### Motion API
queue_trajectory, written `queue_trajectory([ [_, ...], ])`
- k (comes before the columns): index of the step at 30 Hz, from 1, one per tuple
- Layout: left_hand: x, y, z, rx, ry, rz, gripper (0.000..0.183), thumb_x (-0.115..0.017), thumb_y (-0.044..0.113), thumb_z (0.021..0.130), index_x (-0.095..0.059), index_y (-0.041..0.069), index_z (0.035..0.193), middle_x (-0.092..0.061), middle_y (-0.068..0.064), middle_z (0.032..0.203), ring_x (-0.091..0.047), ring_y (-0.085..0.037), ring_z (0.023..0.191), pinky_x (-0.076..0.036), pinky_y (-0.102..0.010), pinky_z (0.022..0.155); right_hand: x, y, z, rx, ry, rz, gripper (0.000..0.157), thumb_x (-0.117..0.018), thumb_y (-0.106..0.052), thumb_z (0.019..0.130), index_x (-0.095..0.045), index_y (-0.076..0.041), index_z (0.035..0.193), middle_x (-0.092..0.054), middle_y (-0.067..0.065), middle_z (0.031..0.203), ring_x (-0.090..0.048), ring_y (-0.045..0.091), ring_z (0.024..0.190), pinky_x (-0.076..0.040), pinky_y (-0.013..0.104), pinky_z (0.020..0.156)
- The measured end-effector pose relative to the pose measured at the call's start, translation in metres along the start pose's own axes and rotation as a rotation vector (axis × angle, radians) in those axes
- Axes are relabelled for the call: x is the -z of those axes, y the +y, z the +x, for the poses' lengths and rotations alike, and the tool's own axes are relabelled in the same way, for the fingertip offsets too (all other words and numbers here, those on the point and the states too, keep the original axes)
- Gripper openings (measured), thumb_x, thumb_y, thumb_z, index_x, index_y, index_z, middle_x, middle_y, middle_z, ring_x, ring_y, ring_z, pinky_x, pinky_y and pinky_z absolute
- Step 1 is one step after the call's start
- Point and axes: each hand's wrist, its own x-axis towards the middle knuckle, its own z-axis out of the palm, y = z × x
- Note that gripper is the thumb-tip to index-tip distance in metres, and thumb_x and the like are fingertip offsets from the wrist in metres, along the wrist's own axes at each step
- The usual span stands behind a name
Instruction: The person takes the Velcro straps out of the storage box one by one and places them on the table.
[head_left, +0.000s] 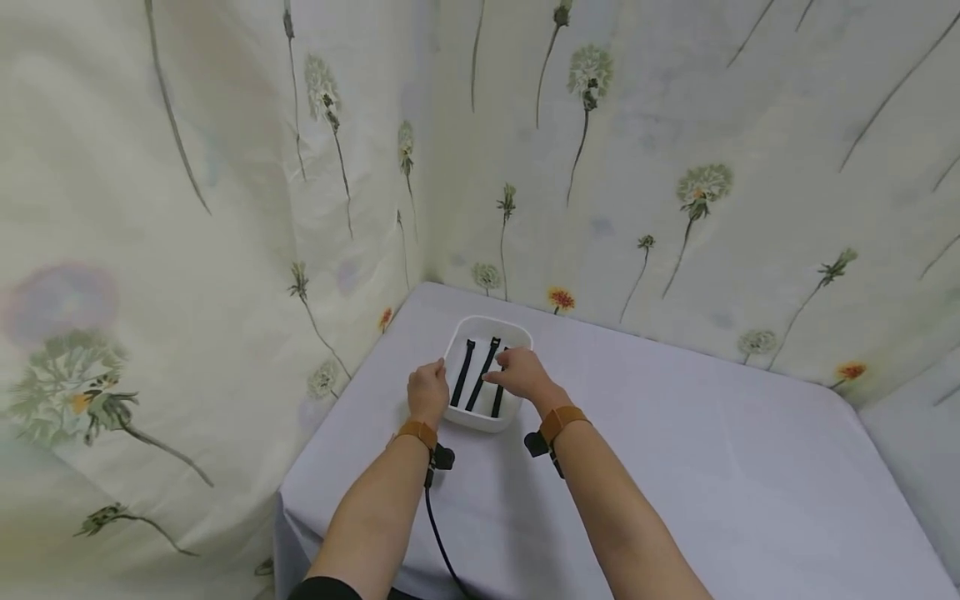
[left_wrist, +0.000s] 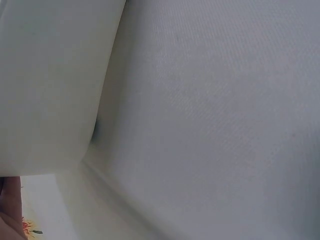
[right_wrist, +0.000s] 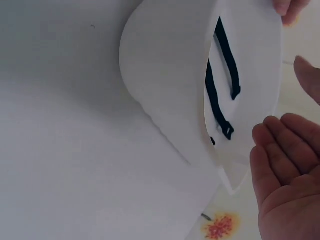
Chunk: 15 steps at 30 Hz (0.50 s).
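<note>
Just below the centre of the head view, a white tray (head_left: 480,423) stands on the cloth-covered table (head_left: 675,450), with three black straps (head_left: 462,377) lying side by side inside it. The left hand (head_left: 428,392) has its grip closed on the tray's rim, left of centre; the right hand (head_left: 525,375), over the tray's right side, has its grip spread and empty, thumb apart from the fingers, partly hiding the rightmost strap.

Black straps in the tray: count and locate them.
3: left strap, middle strap and right strap, side by side; the right hand partly covers the last and might hide more.
</note>
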Motion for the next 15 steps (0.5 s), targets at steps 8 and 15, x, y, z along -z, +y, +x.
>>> queue_trajectory([
  [8, -0.001, 0.002, -0.004, -0.015, 0.008, 0.023, 0.025, -0.061, 0.003, 0.098, -0.07, -0.001, 0.121, -0.073, -0.019, 0.115, -0.072, -0.033, 0.104, -0.061, -0.044, 0.087, -0.022, -0.001, 0.007, -0.042, -0.038, 0.077, 0.03, -0.075, -0.03, 0.09, -0.073, 0.0, 0.093, -0.062, 0.005, 0.07, -0.053, 0.014, 0.064, -0.047, 0.028, 0.056],
  [15, 0.0, 0.002, -0.002, 0.004, -0.001, 0.014, 0.027, -0.06, 0.005, 0.099, -0.069, 0.0, 0.124, -0.072, -0.018, 0.119, -0.071, -0.031, 0.109, -0.06, -0.042, 0.09, -0.038, -0.005, 0.015, -0.085, -0.043, 0.099, 0.03, -0.075, -0.029, 0.09, -0.065, -0.008, 0.07, -0.039, -0.005, 0.051, -0.036, 0.01, 0.049, -0.03, 0.023, 0.044],
])
